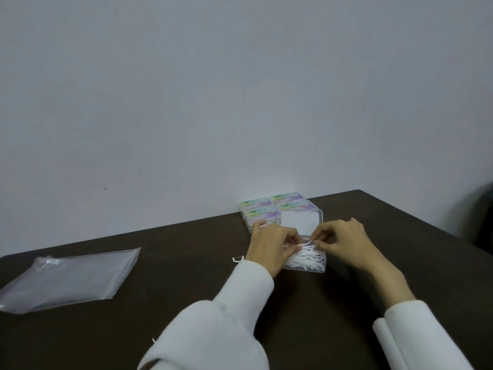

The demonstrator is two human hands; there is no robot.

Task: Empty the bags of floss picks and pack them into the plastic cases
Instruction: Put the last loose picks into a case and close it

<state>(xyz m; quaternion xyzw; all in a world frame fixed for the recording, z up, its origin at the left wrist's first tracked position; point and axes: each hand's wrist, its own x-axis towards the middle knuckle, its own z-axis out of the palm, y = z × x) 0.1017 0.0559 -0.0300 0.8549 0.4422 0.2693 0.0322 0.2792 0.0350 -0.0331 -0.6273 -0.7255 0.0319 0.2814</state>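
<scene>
An open case [304, 259] is kept on the table [186, 303] directly in front of the person, probably so that both hands can work over it at once. Its lid [300, 221] is propped back toward the wall, leaving the tray free to be filled. A heap of white picks [306, 259] already lies in that tray.

A few picks are pinched between the curled fingers of the left hand [272, 243] and the right hand [338, 237], just above the tray; both grips are closed on the small bundle [306, 244], one at each end. This two-ended hold is judged to be for squaring the picks up so that they lie parallel with those below.

Closed cases [269, 209] with coloured labels are stacked against the wall behind the open one, out of the working space; four labelled tops can be counted, and whether more lie beneath cannot be told. One bag [66, 279] lies flat at the far left, well apart from the cases; it looks nearly emptied, with something small and pale still seen near its upper corner. One stray pick [238, 259] rests on the table just beside the left wrist, and another pale speck near the left sleeve is too small to identify.

The packing is judged well advanced for this case, with the strays yet to be gathered.
</scene>
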